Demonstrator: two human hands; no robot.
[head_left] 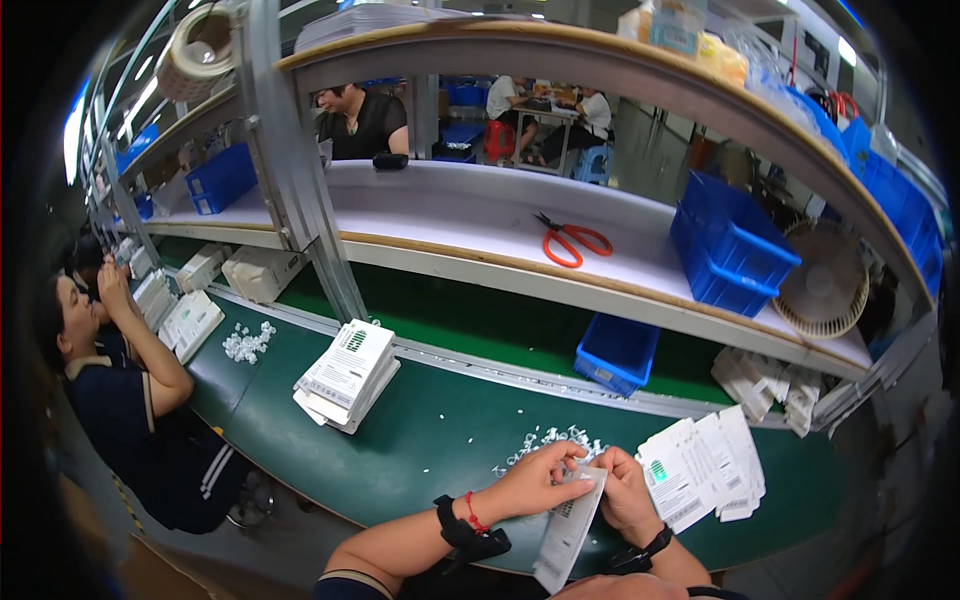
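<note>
Close to my body, above the table's near edge, a thin white printed carton (563,545) is held tilted, its top end between my two hands. My left hand (540,480) is closed on it, thumb lying across its face. At its upper right edge my right hand (628,492) has its fingers bent in against the carton; the fingertips are partly hidden. Just beyond my hands lies a loose heap of small white plastic pieces (552,438). Flat white cartons (705,465) fan out beside my right hand.
A stack of white cartons (345,372) stands left on the green table (440,450). Ahead are a blue bin (617,352) and a shelf with orange-handled scissors (572,240), blue bins (730,245) and a round fan (825,275). A co-worker (120,380) sits at left.
</note>
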